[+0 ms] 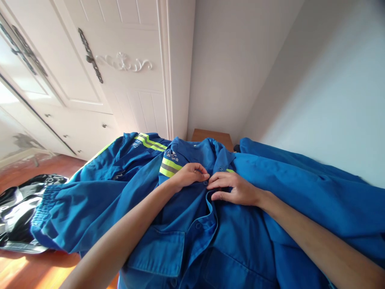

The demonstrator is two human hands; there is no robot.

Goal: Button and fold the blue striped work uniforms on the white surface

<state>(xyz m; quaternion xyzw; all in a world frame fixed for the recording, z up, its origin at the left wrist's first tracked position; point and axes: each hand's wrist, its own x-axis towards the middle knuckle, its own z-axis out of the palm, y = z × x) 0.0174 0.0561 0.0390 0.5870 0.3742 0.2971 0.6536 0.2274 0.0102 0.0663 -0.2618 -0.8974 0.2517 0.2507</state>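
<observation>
A blue work jacket (168,204) with yellow-and-grey reflective stripes lies spread out, collar at the far side. Its front placket is closed near the collar and gapes lower down, where a button (198,226) shows. My left hand (192,176) pinches the placket edge just below the collar, beside a small button (205,183). Close against it from the right, my right hand (234,188) has its fingers curled on the other front edge, thumb below. The fingertips of both hands almost meet.
More blue clothing (294,176) lies to the right, and another striped blue garment (120,160) at the left. A black-and-white plastic bag (21,212) is on the reddish floor. White cabinets (132,100) stand behind, next to a small wooden piece of furniture (212,136) and the wall.
</observation>
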